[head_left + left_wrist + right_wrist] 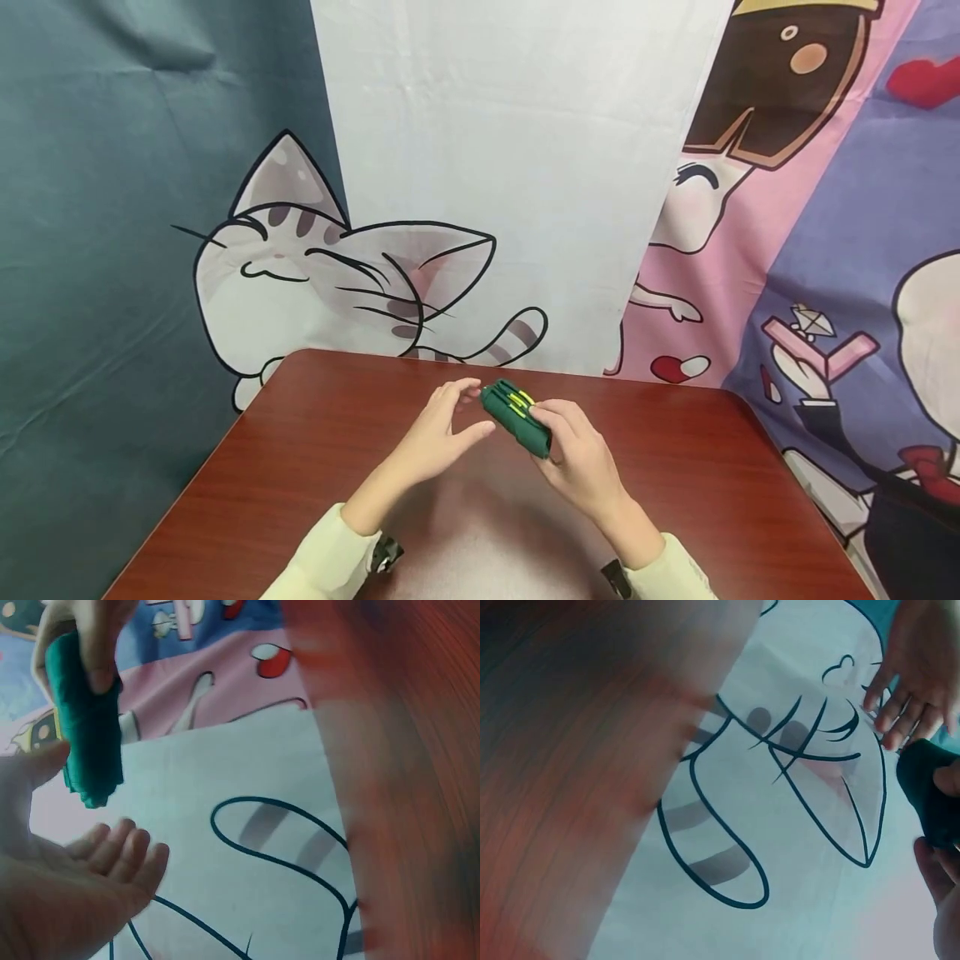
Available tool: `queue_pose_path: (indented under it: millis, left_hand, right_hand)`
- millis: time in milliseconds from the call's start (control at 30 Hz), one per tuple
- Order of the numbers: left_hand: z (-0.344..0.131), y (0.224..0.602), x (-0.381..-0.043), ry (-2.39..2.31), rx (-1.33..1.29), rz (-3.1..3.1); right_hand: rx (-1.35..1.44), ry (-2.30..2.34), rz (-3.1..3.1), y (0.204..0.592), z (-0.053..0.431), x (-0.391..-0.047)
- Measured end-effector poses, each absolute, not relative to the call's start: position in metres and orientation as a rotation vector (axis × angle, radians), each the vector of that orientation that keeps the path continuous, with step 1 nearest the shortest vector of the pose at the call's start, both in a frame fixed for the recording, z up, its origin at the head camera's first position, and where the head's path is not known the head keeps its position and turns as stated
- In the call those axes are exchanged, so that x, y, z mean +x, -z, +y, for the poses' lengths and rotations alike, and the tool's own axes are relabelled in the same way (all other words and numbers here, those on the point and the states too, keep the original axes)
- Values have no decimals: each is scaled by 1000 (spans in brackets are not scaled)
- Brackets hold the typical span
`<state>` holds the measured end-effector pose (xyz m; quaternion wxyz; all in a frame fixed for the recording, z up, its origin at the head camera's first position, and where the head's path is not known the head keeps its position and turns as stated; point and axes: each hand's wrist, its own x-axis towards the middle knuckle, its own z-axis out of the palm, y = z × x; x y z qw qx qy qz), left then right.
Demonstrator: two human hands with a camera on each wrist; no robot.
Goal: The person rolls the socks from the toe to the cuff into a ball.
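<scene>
Printed cloth (525,167) hangs behind the table (300,467) and apparently fabric bundle (515,420).

Your right hand (581,462) grips a dark green bundle (516,423) with yellow marks above the reddish-brown surface (322,442). Your left hand (438,429), thumb and fingers apart, hovers just left of it. A cartoon cat (300,292) shows beyond the far edge.

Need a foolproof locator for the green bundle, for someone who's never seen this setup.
Find the reddish-brown table, then the two bare hands over it. The right hand grips the green bundle, with the left hand beside it. Dark green with bright yellow stripes, it's the only thing held.
</scene>
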<state>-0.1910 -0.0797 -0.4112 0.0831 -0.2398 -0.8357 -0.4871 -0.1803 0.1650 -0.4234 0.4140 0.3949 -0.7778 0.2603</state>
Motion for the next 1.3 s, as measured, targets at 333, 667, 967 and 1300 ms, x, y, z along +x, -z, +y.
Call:
queue_pose_path:
  millis: [333,667,967,1300]
  left_hand:
    - [-63,410,-182,1732,-593,-2597]
    - [-49,414,-178,2062,-670,-2517]
    - [-52,414,-178,2260,-864,-2408]
    - [-57,418,-186,2332,-813,-2393]
  right_hand:
    - [977,-444,-1688,426,158,-182]
    - [1075,-292,-1676,437,152,-175]
    - [1126,-326,-1651,438,146,-167]
    - [1185,-551,-1824,441,149,-159]
